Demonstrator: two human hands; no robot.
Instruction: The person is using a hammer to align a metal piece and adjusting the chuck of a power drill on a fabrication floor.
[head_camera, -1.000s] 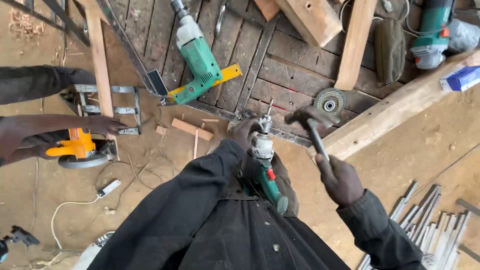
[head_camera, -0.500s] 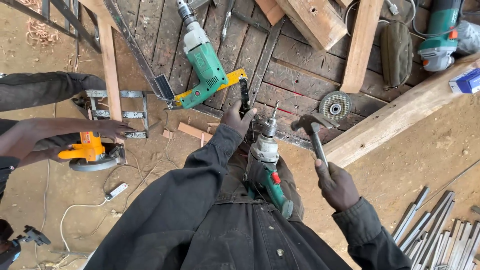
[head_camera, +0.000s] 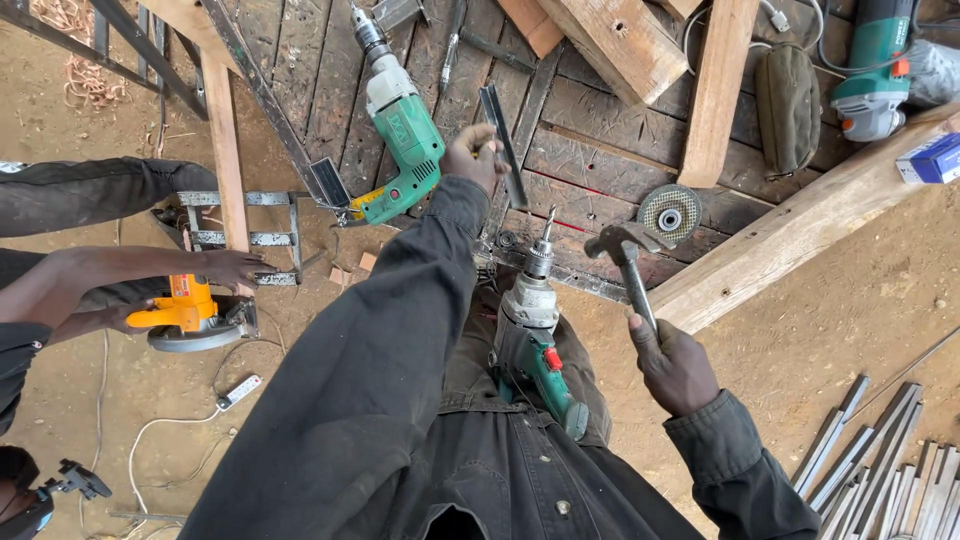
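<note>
Hammer (head_camera: 628, 262) in my right hand (head_camera: 672, 362), fingers wrapped tight round the lower handle, the steel head raised just beside a round grinding disc (head_camera: 669, 213) that lies on the dark wooden pallet (head_camera: 590, 120). My left hand (head_camera: 472, 157) is stretched forward, its grip clamped on a short dark metal strip (head_camera: 504, 145) held up over the pallet boards. A green and silver electric drill (head_camera: 532, 335) rests against my dark jacket between the two arms, chuck and bit pointing up toward the pallet edge. A second green drill (head_camera: 400, 125) with a yellow handle end lies on the boards just left of my left hand. Pale timber beams (head_camera: 790, 240) cross the pallet on the right, and a bundle of grey metal bars (head_camera: 880, 470) lies on the sandy ground at lower right. At far left another person's hand (head_camera: 232, 268) rests on a small metal frame (head_camera: 240, 238), with an orange circular saw (head_camera: 190, 315) near it.
</note>
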